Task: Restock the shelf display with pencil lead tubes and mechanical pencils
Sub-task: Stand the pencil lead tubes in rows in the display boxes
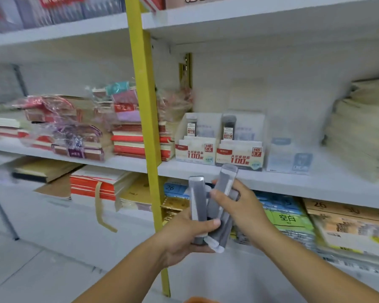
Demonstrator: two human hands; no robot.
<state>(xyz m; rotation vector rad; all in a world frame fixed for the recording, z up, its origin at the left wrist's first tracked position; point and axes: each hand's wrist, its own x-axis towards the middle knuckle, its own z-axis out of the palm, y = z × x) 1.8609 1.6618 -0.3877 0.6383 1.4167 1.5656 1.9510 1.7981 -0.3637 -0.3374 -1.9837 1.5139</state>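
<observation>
Just right of the yellow post (144, 106), both hands are raised in front of the white shelf (293, 184); the left hand (184, 235) curls round a bundle of lead tubes (197, 197), thumb pressed across their fronts; the right hand (243, 206) is clamped on a single tube (225, 182), tilted, its top end overlapping the shelf's front edge. On the shelf right of the post, the HB 0.5 box (196, 154) stands nearer and the HB 0.7 box (239, 157) touches its far side; each shows one upright tube at the back; a pale box (289, 158) sits farther out. Left of the post lie stacked red notebooks (127, 145), some in plastic wrap.
</observation>
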